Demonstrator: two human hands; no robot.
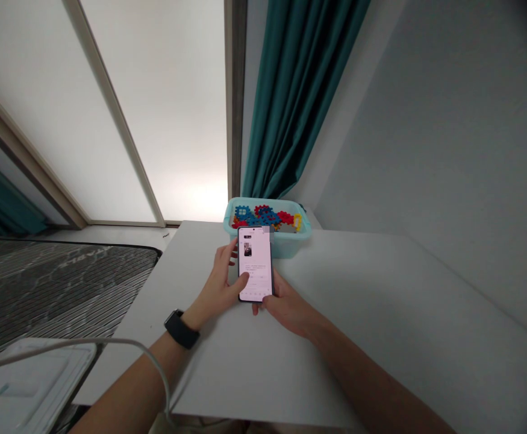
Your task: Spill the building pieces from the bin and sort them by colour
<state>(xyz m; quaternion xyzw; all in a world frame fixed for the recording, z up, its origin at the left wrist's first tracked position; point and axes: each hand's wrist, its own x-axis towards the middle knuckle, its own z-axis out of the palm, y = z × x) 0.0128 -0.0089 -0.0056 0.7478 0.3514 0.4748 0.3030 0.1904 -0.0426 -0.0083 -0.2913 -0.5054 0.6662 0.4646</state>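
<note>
A smartphone (255,264) with a lit, mostly pale pink screen is held above the white table (245,355). My left hand (215,283), with a black watch (182,328) on its wrist, grips the phone's left edge, and its thumb rests on the screen. My right hand (286,306) cradles the lower right of the phone from below. Behind the phone stands a pale turquoise plastic tub (293,245) holding several red, blue and yellow interlocking toy pieces (263,216). The phone hides the tub's front middle.
The table's left edge drops towards a dark patterned mat (55,289). A white flat object (28,392) and a white cable (123,343) lie at lower left. A grey wall (435,150) stands on the right, with a teal curtain (297,102) and frosted glass panels (155,108) behind.
</note>
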